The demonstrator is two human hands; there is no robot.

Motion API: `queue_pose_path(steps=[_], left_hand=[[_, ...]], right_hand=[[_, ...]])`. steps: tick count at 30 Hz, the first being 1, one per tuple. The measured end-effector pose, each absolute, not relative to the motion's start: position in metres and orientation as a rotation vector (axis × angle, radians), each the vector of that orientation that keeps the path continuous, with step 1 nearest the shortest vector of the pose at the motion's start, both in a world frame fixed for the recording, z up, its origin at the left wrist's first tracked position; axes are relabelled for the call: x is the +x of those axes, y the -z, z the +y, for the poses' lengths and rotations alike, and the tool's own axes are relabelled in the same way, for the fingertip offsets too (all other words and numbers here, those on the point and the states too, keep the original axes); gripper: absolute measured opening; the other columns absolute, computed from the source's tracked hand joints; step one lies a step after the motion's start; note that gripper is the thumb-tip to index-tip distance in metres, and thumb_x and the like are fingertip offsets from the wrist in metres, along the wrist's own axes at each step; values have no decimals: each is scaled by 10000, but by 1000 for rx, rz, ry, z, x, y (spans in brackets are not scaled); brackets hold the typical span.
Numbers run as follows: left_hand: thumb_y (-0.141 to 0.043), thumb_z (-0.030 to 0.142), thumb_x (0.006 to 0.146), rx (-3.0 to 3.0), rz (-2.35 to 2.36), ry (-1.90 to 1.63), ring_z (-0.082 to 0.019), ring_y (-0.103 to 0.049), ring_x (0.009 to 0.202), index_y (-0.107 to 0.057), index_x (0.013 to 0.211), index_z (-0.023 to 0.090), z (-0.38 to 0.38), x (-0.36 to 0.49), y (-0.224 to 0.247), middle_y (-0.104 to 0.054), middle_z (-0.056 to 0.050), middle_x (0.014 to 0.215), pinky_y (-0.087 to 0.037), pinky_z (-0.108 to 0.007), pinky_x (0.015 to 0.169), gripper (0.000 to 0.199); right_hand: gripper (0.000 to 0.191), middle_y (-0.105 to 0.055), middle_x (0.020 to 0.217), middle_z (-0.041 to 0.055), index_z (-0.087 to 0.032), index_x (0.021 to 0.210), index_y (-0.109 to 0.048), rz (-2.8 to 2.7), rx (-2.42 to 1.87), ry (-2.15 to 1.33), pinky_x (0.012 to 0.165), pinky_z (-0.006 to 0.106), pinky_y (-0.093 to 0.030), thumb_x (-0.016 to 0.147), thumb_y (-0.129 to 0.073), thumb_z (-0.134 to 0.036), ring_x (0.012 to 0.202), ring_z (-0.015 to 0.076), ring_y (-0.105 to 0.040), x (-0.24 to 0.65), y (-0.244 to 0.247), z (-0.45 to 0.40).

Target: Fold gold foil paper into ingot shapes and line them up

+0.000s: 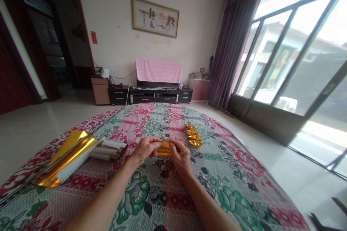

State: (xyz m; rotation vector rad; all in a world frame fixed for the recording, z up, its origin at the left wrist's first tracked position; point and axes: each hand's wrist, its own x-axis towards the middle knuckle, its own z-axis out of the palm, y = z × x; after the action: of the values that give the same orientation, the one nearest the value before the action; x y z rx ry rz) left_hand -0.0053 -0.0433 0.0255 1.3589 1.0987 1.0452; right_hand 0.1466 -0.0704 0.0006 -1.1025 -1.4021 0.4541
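Observation:
Between my two hands is a small folded piece of gold foil paper (164, 149), held just above the patterned cloth (159, 202). My left hand (146, 150) pinches its left end with thumb and fingers. At the right end, my right hand (181, 157) grips it with the thumb on top. A row of folded gold foil pieces (193, 136) lies on the cloth beyond my right hand. Left of my left hand rest rolled pale sheets (108, 149), and farther left are larger gold foil sheets (69, 158), partly curled.
The cloth covers a rounded table. Across the tiled floor (16, 126) a low black cabinet (154, 95) stands against the wall, with a pink cloth (159, 70) draped above it. A purple curtain (230, 43) and large windows (287, 50) are on the right.

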Motion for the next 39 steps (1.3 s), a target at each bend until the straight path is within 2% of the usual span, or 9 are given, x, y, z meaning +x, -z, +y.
queue_pose_path(steps=[4,8,12,16,22,31,39], left_hand=[[-593,305,692,1506,1103,-1162,-149,-602,554,-651,845,133,-41,-6,-21,-647,-26,599,-402,-207,455,238],[-578,279,722,1786,1145,-1272,-168,-637,683,-662,812,164,-39,-8,-13,-687,-40,720,-485,-251,630,168],[-539,172,725,2153,1056,-1292,-149,-629,821,-664,768,186,-41,-9,-7,-693,-32,860,-475,-251,785,133],[-529,113,697,2451,1007,-1117,-130,-614,808,-663,720,188,-41,-12,-2,-675,-21,849,-471,-234,781,155],[-543,137,691,2609,1147,-895,-143,-587,820,-664,705,199,-40,-17,3,-633,-25,858,-464,-245,766,137],[-536,158,724,2570,1182,-858,-135,-569,828,-647,691,192,-42,-15,0,-623,-20,842,-443,-233,785,121],[-525,157,734,2515,1161,-900,-126,-570,788,-637,665,182,-41,-15,1,-624,-23,819,-437,-229,758,134]], right_hand=[[206,-660,772,28,-173,884,-659,-1445,-1118,-342,652,235,-448,790,-494,-252,682,140,-582,146,1,-68],[188,-629,822,39,-190,831,-658,-1550,-1155,-123,720,255,-424,781,-477,-175,772,152,-560,151,2,-65],[188,-607,881,40,-197,809,-644,-1704,-1241,5,782,272,-377,771,-476,-122,855,161,-524,160,2,-65],[150,-602,822,27,-206,764,-634,-1915,-1366,25,764,280,-338,752,-508,-126,821,162,-508,167,1,-69],[152,-585,787,25,-200,705,-635,-2032,-1413,-46,733,257,-328,699,-517,-105,790,149,-504,170,-1,-72],[84,-585,739,12,-180,709,-620,-2047,-1359,-87,720,235,-339,736,-546,-153,735,126,-515,176,-1,-71],[182,-577,750,22,-176,702,-610,-2055,-1372,-56,721,228,-348,833,-487,-208,738,120,-515,177,4,-67]])
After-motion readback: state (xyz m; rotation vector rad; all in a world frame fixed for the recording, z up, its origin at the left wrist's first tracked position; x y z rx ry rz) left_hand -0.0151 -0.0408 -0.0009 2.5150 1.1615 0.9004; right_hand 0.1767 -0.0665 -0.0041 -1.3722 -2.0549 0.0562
